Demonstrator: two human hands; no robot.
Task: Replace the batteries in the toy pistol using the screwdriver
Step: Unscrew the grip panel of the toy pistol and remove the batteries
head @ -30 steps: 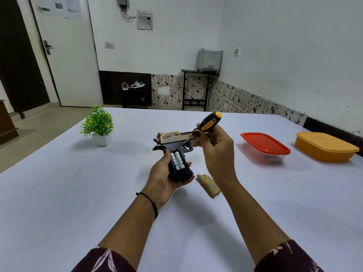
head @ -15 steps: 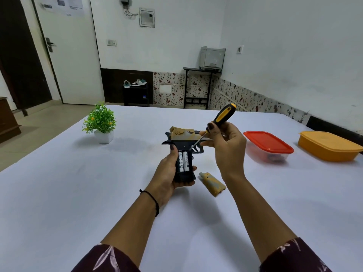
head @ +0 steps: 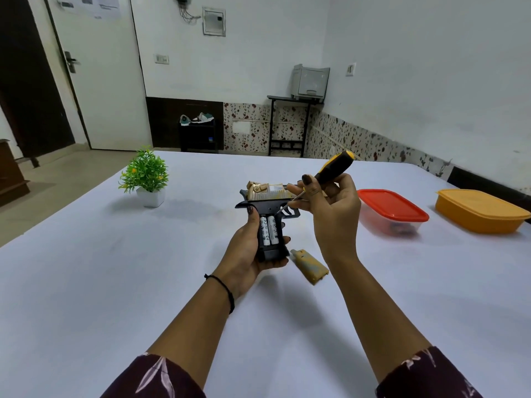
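Left hand [head: 246,254] grips pistol [head: 268,207] (batteries [head: 269,230] exposed); right hand [head: 330,215] holds screwdriver [head: 333,169].

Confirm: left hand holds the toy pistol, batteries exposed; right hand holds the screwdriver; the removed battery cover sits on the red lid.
One error: the head view shows the battery cover lying on the table by the right wrist, not on the red lid. The rest holds: left hand holds the toy pistol, batteries exposed; right hand holds the screwdriver.
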